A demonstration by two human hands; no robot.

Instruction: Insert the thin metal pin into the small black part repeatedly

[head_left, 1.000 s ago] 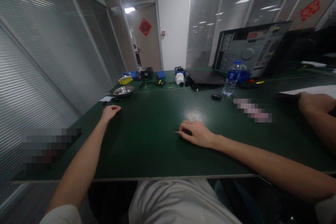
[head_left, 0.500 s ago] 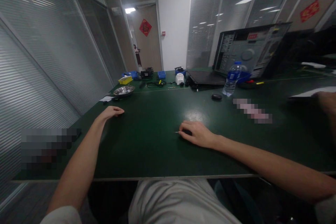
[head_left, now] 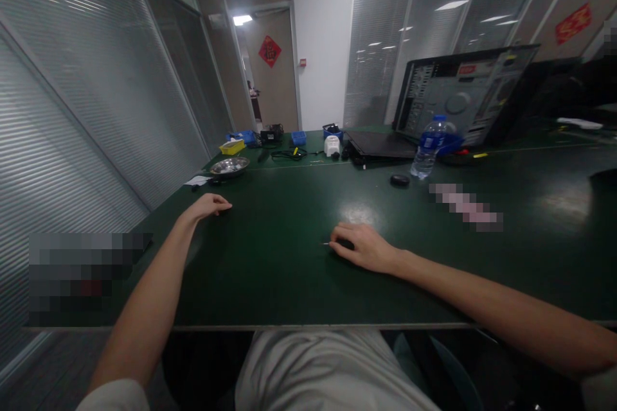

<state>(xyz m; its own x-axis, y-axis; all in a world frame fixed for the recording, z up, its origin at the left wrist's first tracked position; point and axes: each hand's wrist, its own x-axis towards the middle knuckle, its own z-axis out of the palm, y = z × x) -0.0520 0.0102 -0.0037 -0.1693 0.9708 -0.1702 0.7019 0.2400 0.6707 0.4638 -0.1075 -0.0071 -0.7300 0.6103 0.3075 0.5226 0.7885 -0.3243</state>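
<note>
My right hand [head_left: 360, 246] rests on the green tabletop [head_left: 270, 270], its thumb and fingers curled into a pinch. A thin pale pin-like piece [head_left: 325, 243] sticks out to the left from its fingertips; its kind is too small to tell. My left hand [head_left: 211, 205] is over the table further left, wrist bent, with fingers and thumb drawn together. Whatever may be between those fingertips is too small to see. Beyond the left hand sits a shiny metal bowl [head_left: 230, 167] with small pale items in it.
A water bottle [head_left: 425, 153] and a black mouse-like object [head_left: 400, 180] stand to the right. Behind them are an open computer case [head_left: 457, 99] and a flat black panel [head_left: 380, 144]. Blue bins [head_left: 298, 138], a yellow tray [head_left: 232, 147] and cables [head_left: 289, 155] line the back.
Another person's hand and the dark, white-topped item by it have left the right edge. My two hands hold nearly the same pose; the view has shifted slightly.
</note>
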